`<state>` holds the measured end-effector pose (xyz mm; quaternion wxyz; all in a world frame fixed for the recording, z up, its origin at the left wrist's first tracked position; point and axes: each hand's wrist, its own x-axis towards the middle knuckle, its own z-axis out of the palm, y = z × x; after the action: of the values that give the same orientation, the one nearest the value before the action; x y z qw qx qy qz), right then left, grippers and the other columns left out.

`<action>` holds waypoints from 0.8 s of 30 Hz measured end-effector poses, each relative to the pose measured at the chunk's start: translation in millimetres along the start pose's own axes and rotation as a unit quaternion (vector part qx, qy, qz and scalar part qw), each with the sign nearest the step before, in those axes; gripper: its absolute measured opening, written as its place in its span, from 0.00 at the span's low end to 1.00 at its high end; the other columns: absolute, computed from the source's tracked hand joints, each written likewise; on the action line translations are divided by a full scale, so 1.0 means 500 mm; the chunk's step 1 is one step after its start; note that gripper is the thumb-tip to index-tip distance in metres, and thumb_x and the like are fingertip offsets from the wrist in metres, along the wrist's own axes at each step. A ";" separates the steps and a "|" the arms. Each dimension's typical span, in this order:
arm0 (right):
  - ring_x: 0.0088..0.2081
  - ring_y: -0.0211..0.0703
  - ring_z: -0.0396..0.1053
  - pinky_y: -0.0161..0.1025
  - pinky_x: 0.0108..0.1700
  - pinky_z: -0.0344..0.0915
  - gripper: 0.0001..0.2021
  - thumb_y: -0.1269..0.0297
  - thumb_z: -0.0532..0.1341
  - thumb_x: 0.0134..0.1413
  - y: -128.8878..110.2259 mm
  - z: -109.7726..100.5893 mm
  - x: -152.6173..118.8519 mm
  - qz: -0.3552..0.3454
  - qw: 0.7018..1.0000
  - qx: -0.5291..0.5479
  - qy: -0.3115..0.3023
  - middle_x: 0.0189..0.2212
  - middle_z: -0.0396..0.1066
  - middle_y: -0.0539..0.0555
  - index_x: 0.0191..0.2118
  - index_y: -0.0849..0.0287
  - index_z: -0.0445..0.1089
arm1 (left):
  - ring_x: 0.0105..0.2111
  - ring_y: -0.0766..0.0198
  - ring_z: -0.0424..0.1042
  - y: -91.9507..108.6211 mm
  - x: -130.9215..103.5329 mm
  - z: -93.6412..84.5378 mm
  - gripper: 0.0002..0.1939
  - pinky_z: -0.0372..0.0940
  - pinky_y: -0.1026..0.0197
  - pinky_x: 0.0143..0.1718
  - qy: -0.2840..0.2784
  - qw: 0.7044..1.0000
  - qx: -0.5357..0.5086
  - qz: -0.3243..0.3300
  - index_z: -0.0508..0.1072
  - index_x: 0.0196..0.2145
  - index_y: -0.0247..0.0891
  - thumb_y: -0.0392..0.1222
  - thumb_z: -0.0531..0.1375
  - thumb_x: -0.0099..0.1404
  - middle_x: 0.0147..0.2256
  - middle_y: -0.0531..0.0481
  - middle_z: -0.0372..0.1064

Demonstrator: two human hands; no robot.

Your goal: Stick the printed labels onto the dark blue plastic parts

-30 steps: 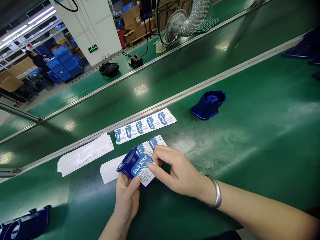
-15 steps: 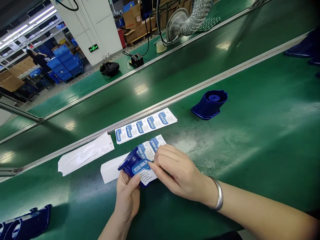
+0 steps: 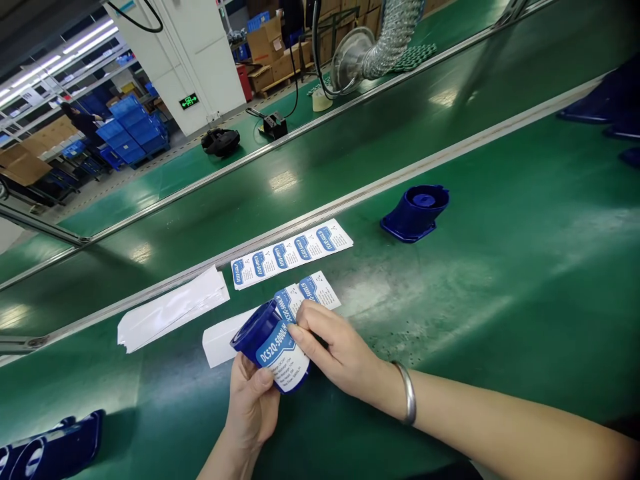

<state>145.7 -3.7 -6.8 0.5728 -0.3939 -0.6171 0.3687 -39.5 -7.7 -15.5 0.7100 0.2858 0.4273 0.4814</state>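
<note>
My left hand (image 3: 254,393) is closed round a dark blue plastic housing (image 3: 249,331), held tilted above the green work surface. A blue-and-white label (image 3: 286,363) printed "DC52Q-5000L/H" lies against the housing's curved side. My right hand (image 3: 335,340) has its fingers bent together, thumb and fingertip at the label's upper right edge. Just behind the housing is a partly used label strip (image 3: 320,291), its bare white backing (image 3: 225,339) showing at the left. Farther back lies a stack of full label strips (image 3: 293,255).
White backing strips (image 3: 173,310) lie left of the labels. Another blue housing (image 3: 416,213) stands at the right, with more blue parts (image 3: 55,445) at the lower left and upper right. A metal rail (image 3: 390,180) crosses behind. Beyond it hangs a foil duct (image 3: 393,53).
My right hand has moved slightly left and down along the label. The housing has turned, so more of the label faces me, and the label now lies closer round its side.
</note>
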 end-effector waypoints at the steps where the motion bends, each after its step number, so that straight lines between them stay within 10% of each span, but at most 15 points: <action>1: 0.33 0.44 0.59 0.42 0.37 0.59 0.16 0.58 0.52 0.76 0.003 0.007 -0.005 0.025 0.999 0.029 0.007 0.31 0.58 0.50 0.32 0.55 0.54 | 0.51 0.44 0.76 -0.001 0.002 -0.003 0.33 0.68 0.45 0.56 -0.004 1.000 -0.001 0.001 0.75 0.54 0.46 0.45 0.75 0.50 0.47 0.44 0.79; 8: 0.37 0.45 0.66 0.42 0.40 0.68 0.21 0.40 0.51 0.72 0.043 0.039 -0.025 0.206 0.962 0.178 0.012 0.36 0.63 0.51 0.50 0.54 0.56 | 0.50 0.46 0.76 0.002 0.022 0.006 0.29 0.69 0.46 0.54 -0.040 0.998 -0.034 -0.044 0.74 0.56 0.42 0.53 0.69 0.59 0.47 0.41 0.78; 12: 0.45 0.48 0.68 0.45 0.48 0.69 0.21 0.41 0.53 0.72 0.044 0.010 -0.003 0.168 0.970 0.147 0.097 0.44 0.65 0.55 0.52 0.55 0.60 | 0.46 0.47 0.77 0.017 0.020 0.025 0.26 0.71 0.47 0.48 -0.069 0.989 -0.074 -0.109 0.74 0.55 0.38 0.56 0.63 0.65 0.47 0.38 0.77; 16: 0.59 0.51 0.63 0.48 0.60 0.63 0.22 0.43 0.55 0.72 0.031 -0.019 0.017 0.119 0.979 0.164 0.037 0.57 0.64 0.59 0.59 0.54 0.62 | 0.41 0.53 0.77 0.022 0.015 0.044 0.26 0.70 0.57 0.39 -0.122 0.971 -0.098 -0.182 0.75 0.53 0.31 0.56 0.56 0.70 0.45 0.34 0.76; 21: 0.43 0.47 0.73 0.33 0.24 0.65 0.25 0.41 0.54 0.72 0.033 -0.022 0.012 0.181 0.953 0.227 -0.092 0.54 0.69 0.58 0.63 0.52 0.62 | 0.37 0.57 0.75 0.012 0.011 0.056 0.29 0.68 0.62 0.33 -0.178 0.948 -0.109 -0.240 0.77 0.50 0.28 0.59 0.54 0.71 0.43 0.32 0.76; 24: 0.36 0.45 0.73 0.34 0.25 0.66 0.23 0.42 0.53 0.72 0.037 -0.020 0.008 0.191 0.951 0.225 -0.086 0.48 0.72 0.56 0.59 0.52 0.66 | 0.36 0.56 0.76 0.010 0.010 0.060 0.28 0.68 0.60 0.33 -0.171 0.953 -0.088 -0.233 0.77 0.50 0.30 0.59 0.54 0.71 0.43 0.35 0.76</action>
<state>156.7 7.7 -21.1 0.5102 -0.3324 -0.4778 0.6332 -14.5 -1.2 1.2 0.8871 0.1932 0.3099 0.2822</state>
